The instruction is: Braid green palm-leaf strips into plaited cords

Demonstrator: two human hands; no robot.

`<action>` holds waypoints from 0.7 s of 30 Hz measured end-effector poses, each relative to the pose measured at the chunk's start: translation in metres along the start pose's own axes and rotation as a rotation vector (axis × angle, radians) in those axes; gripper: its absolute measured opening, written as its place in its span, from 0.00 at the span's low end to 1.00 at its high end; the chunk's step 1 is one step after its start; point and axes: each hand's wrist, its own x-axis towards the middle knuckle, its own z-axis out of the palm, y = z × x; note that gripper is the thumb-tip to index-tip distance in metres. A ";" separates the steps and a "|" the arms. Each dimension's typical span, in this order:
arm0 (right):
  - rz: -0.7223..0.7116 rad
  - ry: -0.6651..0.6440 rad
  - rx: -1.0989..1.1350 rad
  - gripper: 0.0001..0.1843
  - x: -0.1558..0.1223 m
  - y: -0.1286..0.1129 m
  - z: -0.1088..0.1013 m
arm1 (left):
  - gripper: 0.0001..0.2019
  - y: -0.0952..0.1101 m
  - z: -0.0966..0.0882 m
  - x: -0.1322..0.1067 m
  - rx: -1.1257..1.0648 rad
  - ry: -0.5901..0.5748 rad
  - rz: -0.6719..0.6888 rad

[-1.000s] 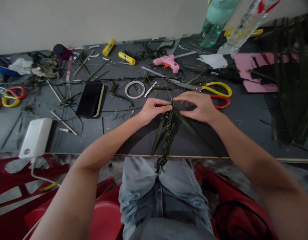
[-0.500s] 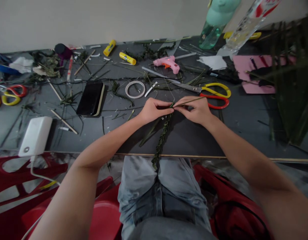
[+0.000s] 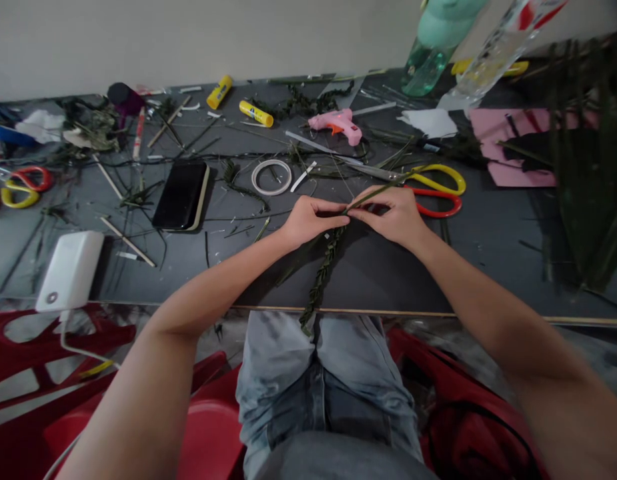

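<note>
A braided strand of green leaf point(image 3: 320, 280) hangs from my fingers down past the front edge of the table. My left hand point(image 3: 308, 221) pinches its upper end between thumb and fingers. Close against it, my right hand point(image 3: 391, 215) is also closed at the top of the braid, on a narrow leaf strip point(image 3: 383, 189) that slants up to the right. My fingers partly hide where strip and braid meet. Scissors with one yellow and one red handle point(image 3: 445, 202) lie just beyond my right hand. A roll of tape point(image 3: 271, 177) rests beyond my left hand.
On the dark table point(image 3: 493, 267) lie a black phone point(image 3: 181, 197), a white power bank point(image 3: 71, 270), a pink glue gun point(image 3: 338, 125), glue sticks point(image 3: 255, 114) and leaf scraps. Bottles point(image 3: 428, 57) stand at the back right, and large leaves point(image 3: 588, 180) cover the right side.
The leaf strip at my right hand has swung upward and now slants more steeply. The braid's lower end has shifted slightly left and up. Both hands stay pinched together.
</note>
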 end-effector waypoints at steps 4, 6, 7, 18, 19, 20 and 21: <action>-0.023 0.019 -0.016 0.13 -0.001 -0.002 -0.001 | 0.13 -0.001 0.002 0.000 -0.045 0.056 -0.014; 0.011 0.035 -0.010 0.13 -0.002 -0.003 0.001 | 0.14 -0.001 0.003 -0.001 -0.068 0.083 -0.031; 0.038 0.050 -0.002 0.13 -0.002 -0.004 0.003 | 0.14 -0.001 0.004 0.000 -0.087 0.090 -0.046; 0.145 0.234 0.019 0.18 -0.006 -0.014 0.019 | 0.09 -0.001 0.013 -0.004 0.042 0.219 -0.064; 0.167 0.231 -0.045 0.23 -0.006 -0.016 0.019 | 0.09 0.001 0.015 -0.006 0.116 0.236 -0.040; 0.193 0.221 -0.104 0.28 -0.005 -0.018 0.018 | 0.08 0.003 0.017 -0.009 0.186 0.255 -0.017; 0.222 0.202 -0.153 0.33 -0.005 -0.019 0.017 | 0.08 0.005 0.018 -0.011 0.249 0.275 0.007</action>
